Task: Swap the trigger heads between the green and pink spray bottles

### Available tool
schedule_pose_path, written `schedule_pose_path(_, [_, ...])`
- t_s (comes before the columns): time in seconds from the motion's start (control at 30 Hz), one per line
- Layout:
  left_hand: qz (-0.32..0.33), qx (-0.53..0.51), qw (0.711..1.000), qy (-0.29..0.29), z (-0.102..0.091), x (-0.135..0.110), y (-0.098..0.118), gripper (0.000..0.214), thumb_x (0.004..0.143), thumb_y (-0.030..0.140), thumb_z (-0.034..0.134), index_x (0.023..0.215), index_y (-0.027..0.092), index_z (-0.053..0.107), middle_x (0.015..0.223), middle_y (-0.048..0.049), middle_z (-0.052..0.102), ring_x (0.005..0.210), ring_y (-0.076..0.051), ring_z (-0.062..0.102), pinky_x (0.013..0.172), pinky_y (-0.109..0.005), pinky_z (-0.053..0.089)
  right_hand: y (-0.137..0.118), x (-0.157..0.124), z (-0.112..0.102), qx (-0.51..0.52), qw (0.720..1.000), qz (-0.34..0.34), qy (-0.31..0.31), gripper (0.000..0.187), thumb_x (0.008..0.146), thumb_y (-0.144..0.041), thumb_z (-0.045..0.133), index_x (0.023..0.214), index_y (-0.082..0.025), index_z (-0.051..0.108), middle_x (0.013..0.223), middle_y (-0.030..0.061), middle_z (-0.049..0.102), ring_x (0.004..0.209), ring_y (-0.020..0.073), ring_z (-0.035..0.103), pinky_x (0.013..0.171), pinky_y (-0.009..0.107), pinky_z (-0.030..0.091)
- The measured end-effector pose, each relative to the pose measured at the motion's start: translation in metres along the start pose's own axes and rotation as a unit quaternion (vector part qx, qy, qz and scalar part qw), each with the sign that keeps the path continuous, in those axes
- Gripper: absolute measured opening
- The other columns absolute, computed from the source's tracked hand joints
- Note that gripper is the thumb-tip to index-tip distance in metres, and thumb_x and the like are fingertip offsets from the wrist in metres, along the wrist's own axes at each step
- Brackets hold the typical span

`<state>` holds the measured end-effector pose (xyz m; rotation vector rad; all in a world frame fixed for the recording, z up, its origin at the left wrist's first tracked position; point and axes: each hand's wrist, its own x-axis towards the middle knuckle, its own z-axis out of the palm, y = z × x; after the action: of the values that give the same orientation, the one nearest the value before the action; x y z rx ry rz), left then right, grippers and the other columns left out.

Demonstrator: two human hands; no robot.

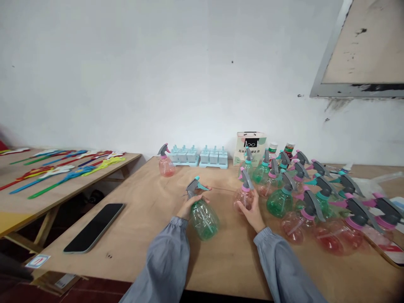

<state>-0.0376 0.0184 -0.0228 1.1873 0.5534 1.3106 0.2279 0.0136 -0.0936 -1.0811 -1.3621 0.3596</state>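
My left hand (189, 205) is wrapped round the neck of a green spray bottle (203, 216) with a grey trigger head, standing on the wooden table (148, 202). Fingers of my right hand (252, 212) are closed on a pink spray bottle (244, 195) at the left edge of a crowd of several pink and green spray bottles (312, 202). Both arms wear grey sleeves.
A lone pink spray bottle (166, 162) stands near the wall beside two pale blue moulds (198, 156) and a small printed box (251, 147). A dark phone (94, 227) lies at the left. A second table (38, 185) holds several coloured long-handled toys (63, 168).
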Motion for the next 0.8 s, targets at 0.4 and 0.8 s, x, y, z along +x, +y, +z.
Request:
schedule_pose_path(0.4, [0.013, -0.006, 1.0, 0.001, 0.0002, -0.0001, -0.0004, 0.055, 0.072, 0.04, 0.071, 0.122, 0.02, 0.064, 0.118, -0.0093, 0.071, 0.065, -0.015, 0.066, 0.09, -0.041, 0.052, -0.0005, 0.001, 0.0006, 0.004, 0.999, 0.031, 0.007, 0.077, 0.076, -0.058, 0.069, 0.136, -0.021, 0.037, 0.132, 0.0155, 0.052, 0.124, 0.03, 0.055, 0.108, 0.053, 0.043])
schedule_pose_path(0.8, [0.037, -0.132, 0.982, 0.127, -0.0063, 0.0045, 0.0007, 0.025, 0.061, 0.03, 0.076, 0.079, 0.019, 0.063, 0.073, 0.0029, 0.068, 0.059, -0.011, 0.063, 0.095, -0.045, 0.053, -0.0012, 0.0007, 0.0012, 0.031, 0.999, 0.043, -0.001, 0.076, 0.073, -0.058, 0.072, 0.133, -0.024, 0.04, 0.132, 0.014, 0.054, 0.121, 0.0296, 0.057, 0.107, 0.052, 0.044])
